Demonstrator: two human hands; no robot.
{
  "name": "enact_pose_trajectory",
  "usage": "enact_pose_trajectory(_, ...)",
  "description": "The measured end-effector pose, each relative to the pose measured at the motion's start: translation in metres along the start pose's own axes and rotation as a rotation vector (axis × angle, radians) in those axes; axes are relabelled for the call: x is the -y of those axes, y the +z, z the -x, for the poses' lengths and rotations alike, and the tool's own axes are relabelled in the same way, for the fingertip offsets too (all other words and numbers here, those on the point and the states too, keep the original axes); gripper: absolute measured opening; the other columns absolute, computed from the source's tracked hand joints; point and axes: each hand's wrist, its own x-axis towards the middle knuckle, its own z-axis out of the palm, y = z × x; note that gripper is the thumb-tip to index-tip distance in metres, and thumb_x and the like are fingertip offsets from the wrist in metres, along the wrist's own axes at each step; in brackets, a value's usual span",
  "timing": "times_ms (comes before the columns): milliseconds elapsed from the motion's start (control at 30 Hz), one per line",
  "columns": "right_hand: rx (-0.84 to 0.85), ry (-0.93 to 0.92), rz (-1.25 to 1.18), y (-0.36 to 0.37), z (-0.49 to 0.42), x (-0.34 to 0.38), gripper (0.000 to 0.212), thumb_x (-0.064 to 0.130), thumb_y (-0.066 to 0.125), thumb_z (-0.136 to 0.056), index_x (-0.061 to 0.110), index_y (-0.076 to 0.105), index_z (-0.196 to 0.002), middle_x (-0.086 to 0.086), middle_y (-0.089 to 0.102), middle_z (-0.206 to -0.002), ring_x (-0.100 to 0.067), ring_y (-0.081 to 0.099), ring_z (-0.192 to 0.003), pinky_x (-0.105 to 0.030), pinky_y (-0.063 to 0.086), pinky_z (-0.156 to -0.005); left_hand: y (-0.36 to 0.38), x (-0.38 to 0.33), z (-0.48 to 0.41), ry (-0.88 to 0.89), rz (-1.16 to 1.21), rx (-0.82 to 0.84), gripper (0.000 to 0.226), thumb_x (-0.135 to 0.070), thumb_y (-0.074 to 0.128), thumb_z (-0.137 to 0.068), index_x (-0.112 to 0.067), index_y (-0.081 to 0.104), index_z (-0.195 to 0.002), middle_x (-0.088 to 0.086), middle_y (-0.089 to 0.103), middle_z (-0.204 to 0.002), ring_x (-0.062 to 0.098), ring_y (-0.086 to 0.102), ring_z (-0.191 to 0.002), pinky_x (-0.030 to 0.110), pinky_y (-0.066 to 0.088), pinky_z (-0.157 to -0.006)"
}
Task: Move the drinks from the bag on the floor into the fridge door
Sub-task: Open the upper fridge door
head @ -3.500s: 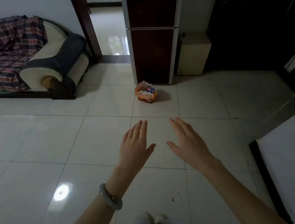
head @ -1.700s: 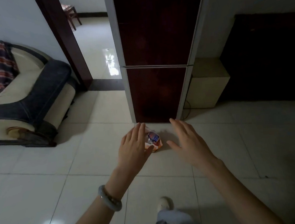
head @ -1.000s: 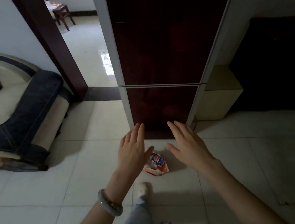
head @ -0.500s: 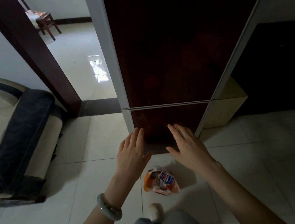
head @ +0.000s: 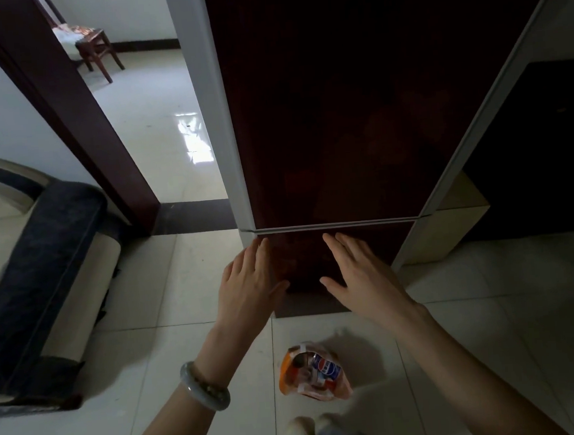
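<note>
White tiled floor (head: 491, 304) stretching before dark-red fridge (head: 339, 110), doors closed. Orange bag (head: 286, 377) sitting on floor, Pepsi-logo drink (head: 327, 370) showing inside. Left grip (head: 250, 289), right grip (head: 362, 276) hovering released, fingers straight.

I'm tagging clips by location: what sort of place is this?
Most likely a home living room: a fridge on a tiled floor, a sofa at the left, a chair through the doorway.

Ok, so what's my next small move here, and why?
Probably pull the fridge door open first: it is shut, the bag of drinks sits on the floor, and left grip and right grip are open and empty.
</note>
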Motion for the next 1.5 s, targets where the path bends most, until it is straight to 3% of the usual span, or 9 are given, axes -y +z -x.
enact_pose_trajectory(200,-0.122,-0.088,0.018,-0.038,-0.041,0.005,0.071,0.039,0.05,-0.093,0.017,0.012,-0.149,-0.007,0.022,-0.154,-0.022,0.022,-0.14,-0.035,0.033,-0.107,-0.026,0.008,-0.049,-0.031,0.059,-0.109,0.079,-0.048,0.056,-0.085,-0.009,0.022,-0.145,0.014,0.03,-0.15,0.03,0.031,-0.136,0.039,0.024,-0.109)
enact_pose_trajectory(467,-0.298,-0.165,0.099,-0.101,-0.1,0.011,0.071,0.036,0.052,-0.093,0.014,0.014,-0.148,-0.012,0.018,-0.155,-0.025,0.02,-0.141,-0.039,0.028,-0.11,-0.08,0.044,-0.128,-0.119,0.113,-0.249,0.08,-0.047,0.059,-0.085,-0.003,0.025,-0.142,0.017,0.031,-0.147,0.035,0.034,-0.132,0.045,0.031,-0.106)
enact_pose_trajectory(667,-0.395,-0.223,0.179,-0.137,-0.141,0.015,0.075,0.037,0.054,-0.091,0.013,0.012,-0.149,-0.016,0.007,-0.157,-0.029,0.007,-0.144,-0.038,0.011,-0.116,-0.111,0.064,-0.185,-0.158,0.33,-0.27,0.078,-0.04,0.062,-0.085,-0.004,0.023,-0.142,0.016,0.031,-0.147,0.033,0.03,-0.133,0.042,0.027,-0.108)
enact_pose_trajectory(800,-0.385,-0.228,0.228,-0.147,-0.165,0.018,0.078,0.039,0.052,-0.092,0.014,0.004,-0.149,-0.017,-0.005,-0.157,-0.029,-0.004,-0.145,-0.042,0.004,-0.116,-0.113,0.075,-0.215,-0.217,0.439,-0.236,0.082,-0.035,0.064,-0.084,0.001,0.019,-0.143,0.019,0.03,-0.147,0.033,0.03,-0.134,0.039,0.026,-0.11)
enact_pose_trajectory(1167,-0.235,-0.209,0.309,-0.135,-0.196,0.011,0.082,0.038,0.05,-0.093,0.016,-0.006,-0.149,-0.015,-0.013,-0.156,-0.026,-0.011,-0.144,-0.044,-0.003,-0.118,-0.104,0.095,-0.242,-0.268,0.683,-0.064,0.082,-0.034,0.069,-0.08,-0.001,0.019,-0.138,0.016,0.04,-0.137,0.03,0.045,-0.123,0.037,0.041,-0.1)
enact_pose_trajectory(1300,-0.213,-0.191,0.314,-0.137,-0.196,0.004,0.081,0.038,0.05,-0.093,0.016,-0.005,-0.149,-0.011,-0.012,-0.157,-0.025,-0.01,-0.145,-0.045,-0.002,-0.118,-0.107,0.096,-0.246,-0.26,0.665,-0.009,0.089,-0.034,0.072,-0.077,-0.001,0.015,-0.137,0.014,0.037,-0.134,0.029,0.042,-0.122,0.038,0.042,-0.1)
enact_pose_trajectory(1500,-0.189,-0.177,0.314,-0.138,-0.194,0.002,0.083,0.039,0.051,-0.093,0.015,-0.006,-0.149,-0.008,-0.015,-0.157,-0.023,-0.012,-0.144,-0.046,-0.001,-0.118,-0.114,0.1,-0.251,-0.271,0.667,0.035,0.083,-0.037,0.072,-0.077,-0.003,0.02,-0.131,0.006,0.039,-0.118,0.024,0.047,-0.107,0.035,0.046,-0.087)
